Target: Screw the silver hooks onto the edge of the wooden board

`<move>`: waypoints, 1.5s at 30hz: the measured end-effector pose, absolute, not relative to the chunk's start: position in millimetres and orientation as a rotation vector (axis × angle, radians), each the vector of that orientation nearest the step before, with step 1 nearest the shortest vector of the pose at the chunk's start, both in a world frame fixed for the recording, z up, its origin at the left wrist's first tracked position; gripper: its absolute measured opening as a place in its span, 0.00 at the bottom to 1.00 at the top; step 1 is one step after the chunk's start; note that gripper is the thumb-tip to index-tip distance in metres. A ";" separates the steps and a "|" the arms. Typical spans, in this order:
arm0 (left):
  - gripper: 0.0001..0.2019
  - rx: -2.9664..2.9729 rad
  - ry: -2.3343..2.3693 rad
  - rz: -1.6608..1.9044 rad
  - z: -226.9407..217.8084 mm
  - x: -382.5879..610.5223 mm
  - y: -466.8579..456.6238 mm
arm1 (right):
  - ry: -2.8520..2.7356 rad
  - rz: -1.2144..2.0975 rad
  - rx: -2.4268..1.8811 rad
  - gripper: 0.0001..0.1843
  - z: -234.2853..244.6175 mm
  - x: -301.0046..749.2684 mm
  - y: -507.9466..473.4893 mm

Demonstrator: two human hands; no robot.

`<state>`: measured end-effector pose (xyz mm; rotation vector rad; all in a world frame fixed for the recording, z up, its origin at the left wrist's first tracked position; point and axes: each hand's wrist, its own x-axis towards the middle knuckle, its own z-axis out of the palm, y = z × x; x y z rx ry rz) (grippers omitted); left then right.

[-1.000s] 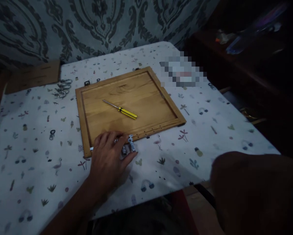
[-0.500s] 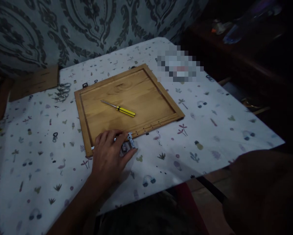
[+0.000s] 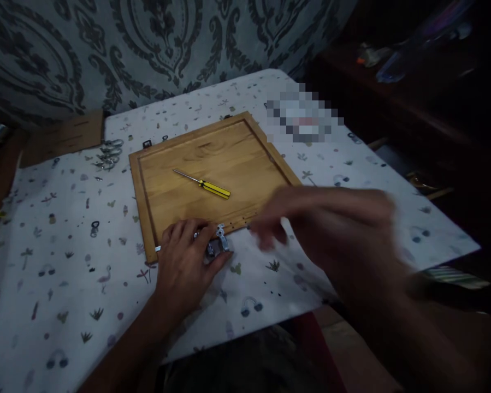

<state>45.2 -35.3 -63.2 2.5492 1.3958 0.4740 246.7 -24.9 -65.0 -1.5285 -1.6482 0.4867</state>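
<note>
My left hand (image 3: 183, 251) rests at the near edge of a framed wooden panel (image 3: 159, 191), its fingers closed round a shiny metal hinge (image 3: 221, 234). Part of the hinge is hidden under the fingers. On the panel lies a screwdriver (image 3: 214, 189) with a yellow and black handle, its shaft pointing to the far left. Smeared by motion, my right hand (image 3: 311, 218) hovers over the panel's near right corner. Whether it holds anything cannot be made out. Small dark holes dot the panel's near edge to the right of the hinge.
A patterned white cloth (image 3: 85, 284) covers the table. Several metal pieces (image 3: 109, 154) lie beyond the panel's left side, by a flat piece of cardboard (image 3: 65, 136). At the far right is a pixelated patch (image 3: 305, 117). A patterned curtain or wall (image 3: 167, 43) stands behind.
My right hand has come in from the lower right and is now over the panel's near right corner. The left hand stays on the hinge, and the screwdriver lies as before.
</note>
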 end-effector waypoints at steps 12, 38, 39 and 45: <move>0.17 2.547 1.397 0.503 -64.1 44.9 -35.1 | -2.073 0.400 -1.814 0.09 -57.9 237.7 17.9; 0.17 2.581 1.410 0.500 -63.6 46.2 -35.7 | -1.143 0.360 -1.030 0.14 -39.9 235.7 -4.9; 0.18 2.580 1.409 0.505 -63.6 46.3 -35.7 | -1.136 0.373 -1.030 0.14 -37.9 234.3 -7.5; 0.18 2.576 1.412 0.494 -62.8 47.1 -36.5 | -1.082 0.448 -0.956 0.12 -36.7 225.5 -22.6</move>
